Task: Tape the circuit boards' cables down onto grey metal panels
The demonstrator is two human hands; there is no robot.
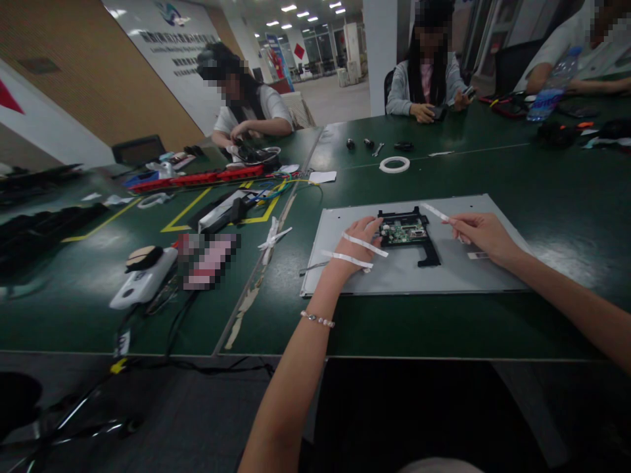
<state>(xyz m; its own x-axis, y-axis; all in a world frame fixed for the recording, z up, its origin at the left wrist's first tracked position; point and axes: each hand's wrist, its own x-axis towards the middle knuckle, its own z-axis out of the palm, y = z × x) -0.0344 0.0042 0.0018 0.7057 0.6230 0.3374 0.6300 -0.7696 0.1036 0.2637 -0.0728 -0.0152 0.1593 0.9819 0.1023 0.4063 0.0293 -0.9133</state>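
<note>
Bench: green top; carrying panel, bracket and loose items.
Left wrist: beaded bracelet, pale beads.
Panel: flat, grey, rectangular; lying on bench, under both hands.
Left hand: fingers curved against left edge of bracket, touching; whether gripping or merely steadying, cannot tell.
White strips: two, across back of left hand; tape by appearance.
Bracket: black, open-framed, one limb toward near edge; lying flat near middle of panel.
Circuit board: green, inside bracket.
Right hand: fingers pinched on one end of third strip; free end just beside far right corner of bracket, contact unclear.
Panel sticker: pale, beside right hand; print too small to read.
Done, as judged: board within bracket, bracket set on panel, three strips detached and ready.
Remaining, as judged: all three strips unplaced; none visible across bracket.
Loose strips: white, crossed over one another, left of panel.
Roll of white tape: flat on bench, beyond panel.
Small wrench: beyond roll.
Bottle: clear, far right; blue label, white lettering, brand not legible.
Wall sign: blue logo above Chinese characters and a Latin-letter line; too blurred to read.
</note>
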